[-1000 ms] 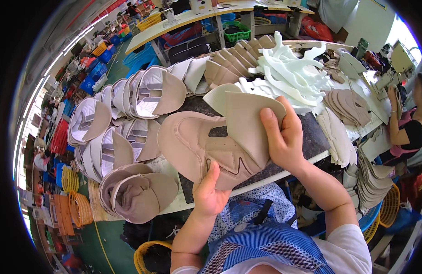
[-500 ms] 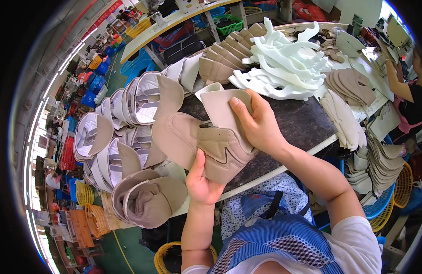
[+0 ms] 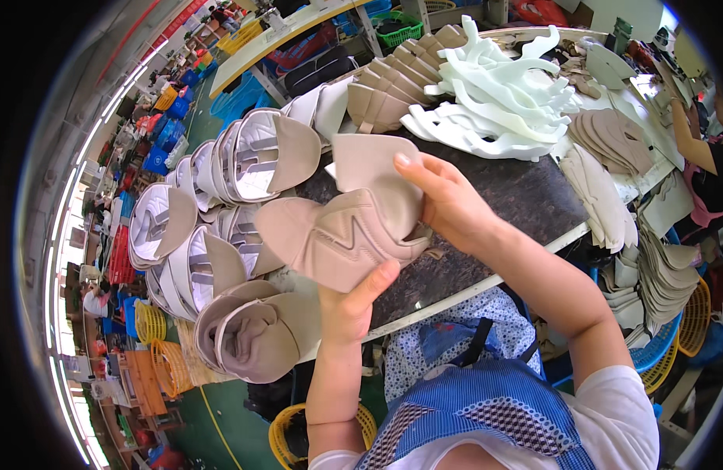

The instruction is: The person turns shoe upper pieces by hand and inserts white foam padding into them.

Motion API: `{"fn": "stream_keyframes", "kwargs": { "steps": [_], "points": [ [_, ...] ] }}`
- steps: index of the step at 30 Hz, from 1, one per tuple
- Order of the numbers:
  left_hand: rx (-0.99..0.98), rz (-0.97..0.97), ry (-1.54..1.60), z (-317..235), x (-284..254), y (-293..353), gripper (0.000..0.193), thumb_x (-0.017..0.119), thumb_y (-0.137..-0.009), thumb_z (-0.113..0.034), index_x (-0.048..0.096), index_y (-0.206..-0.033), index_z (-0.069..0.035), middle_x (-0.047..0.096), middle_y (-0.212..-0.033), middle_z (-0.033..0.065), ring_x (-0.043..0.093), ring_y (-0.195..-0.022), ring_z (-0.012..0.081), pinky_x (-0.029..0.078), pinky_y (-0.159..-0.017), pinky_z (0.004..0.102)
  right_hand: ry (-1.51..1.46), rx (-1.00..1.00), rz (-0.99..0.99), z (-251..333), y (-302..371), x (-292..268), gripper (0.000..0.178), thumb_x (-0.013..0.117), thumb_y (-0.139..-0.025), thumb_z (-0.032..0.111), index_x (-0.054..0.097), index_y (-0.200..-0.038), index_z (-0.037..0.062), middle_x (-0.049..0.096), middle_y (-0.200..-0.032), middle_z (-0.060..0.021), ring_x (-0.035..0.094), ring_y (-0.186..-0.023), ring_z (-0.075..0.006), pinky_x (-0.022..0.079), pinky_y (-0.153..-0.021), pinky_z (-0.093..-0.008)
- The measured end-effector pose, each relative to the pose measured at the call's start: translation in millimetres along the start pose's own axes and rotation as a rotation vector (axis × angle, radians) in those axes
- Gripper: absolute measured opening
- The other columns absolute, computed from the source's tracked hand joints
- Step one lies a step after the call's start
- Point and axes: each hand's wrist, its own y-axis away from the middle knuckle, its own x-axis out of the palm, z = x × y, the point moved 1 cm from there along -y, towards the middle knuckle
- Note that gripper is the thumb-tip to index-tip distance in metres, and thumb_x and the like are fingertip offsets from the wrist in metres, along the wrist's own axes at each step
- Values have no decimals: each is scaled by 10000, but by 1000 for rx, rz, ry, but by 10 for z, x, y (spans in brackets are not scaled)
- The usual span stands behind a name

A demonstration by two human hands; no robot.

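A beige cap (image 3: 342, 239) with a zigzag mark on its side is held over the dark tabletop, brim to the left. My left hand (image 3: 352, 301) grips its lower edge, thumb on the outside and the other fingers hidden behind. My right hand (image 3: 447, 196) is closed on a smooth, pale beige curved panel (image 3: 377, 160), its thumb on the outer face. This panel rises from the far side of the cap; whether it is joined to the cap I cannot tell.
Nested caps with white linings (image 3: 256, 153) and two beige caps (image 3: 256, 337) lie left. A pile of white foam strips (image 3: 494, 102) and a row of brown-beige caps (image 3: 385, 90) sit beyond. Beige cut pieces (image 3: 608, 141) lie right, near a co-worker (image 3: 702, 168).
The cap has been turned and tilted, so its side mark faces more upward. My left thumb has shifted right along the lower edge. The panel stands higher above the cap.
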Motion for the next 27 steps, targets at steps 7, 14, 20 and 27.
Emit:
{"fn": "stream_keyframes", "kwargs": {
  "steps": [7,14,20,27],
  "points": [
    [-21,-20,-84,-12,-105,31,689,691,-880,9,359,-1482,5,492,-1430,137,480,-1337,259,372,-1136,423,330,-57,237,106,167,-177,564,724,-844,33,450,-1336,13,635,-1178,-80,642,-1026,-157,509,-880,-283],
    [-96,69,70,109,-162,112,603,671,-903,28,406,-1445,14,525,-1384,123,533,-1262,237,426,-1095,386,905,-71,88,16,135,62,492,725,-786,-28,471,-1203,34,611,-949,-61,594,-827,-124,515,-648,-287],
    [-44,-82,142,95,-91,70,601,631,-926,14,368,-1466,10,513,-1389,164,533,-1281,295,448,-1098,462,939,-893,107,3,427,-39,378,809,-730,30,635,-1066,21,627,-972,-111,658,-840,-236,567,-721,-331],
    [81,-47,-91,85,-115,27,674,677,-904,-4,346,-1491,20,508,-1416,148,522,-1286,253,418,-1101,410,985,-484,252,39,530,-1,234,751,-795,12,634,-997,0,635,-876,-116,659,-741,-249,541,-676,-349]
  ]
}}
